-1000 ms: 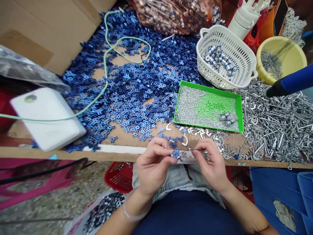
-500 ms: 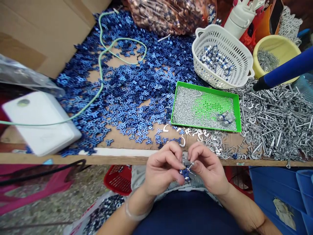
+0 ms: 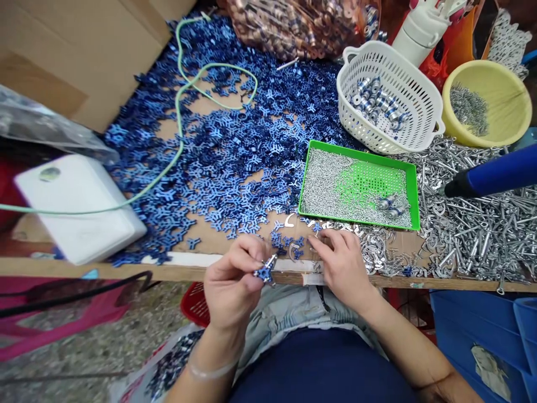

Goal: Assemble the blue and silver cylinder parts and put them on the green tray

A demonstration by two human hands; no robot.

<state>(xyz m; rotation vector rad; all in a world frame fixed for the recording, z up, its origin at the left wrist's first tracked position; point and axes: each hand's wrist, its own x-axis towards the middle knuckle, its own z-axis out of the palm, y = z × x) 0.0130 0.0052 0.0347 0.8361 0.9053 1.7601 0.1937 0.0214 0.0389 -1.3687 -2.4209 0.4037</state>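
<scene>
My left hand (image 3: 235,280) holds a small blue star-shaped metal assembly (image 3: 264,273) with silver pins, pinched between thumb and fingers just in front of the table edge. My right hand (image 3: 344,268) reaches palm down over the front of the table, its fingers stretched out and nothing visible in them. Its fingertips are among loose blue three-armed pieces (image 3: 276,239) and curved silver clips (image 3: 290,220). Just beyond it stands a green tray (image 3: 358,221) of tiny silver pins, with a few blue-and-silver cylinders in its right end.
A white basket (image 3: 390,143) holds more cylinders, beside a yellow bowl (image 3: 509,103) of small metal parts. Silver bolts (image 3: 482,224) pile at the right, under a blue tool (image 3: 499,173). Blue three-armed pieces (image 3: 218,162) cover the left, crossed by a green cord (image 3: 178,112).
My hands have moved apart. The left has carried the blue assembly leftward; the right has let go of it and moved forward onto the table. The view has shifted slightly.
</scene>
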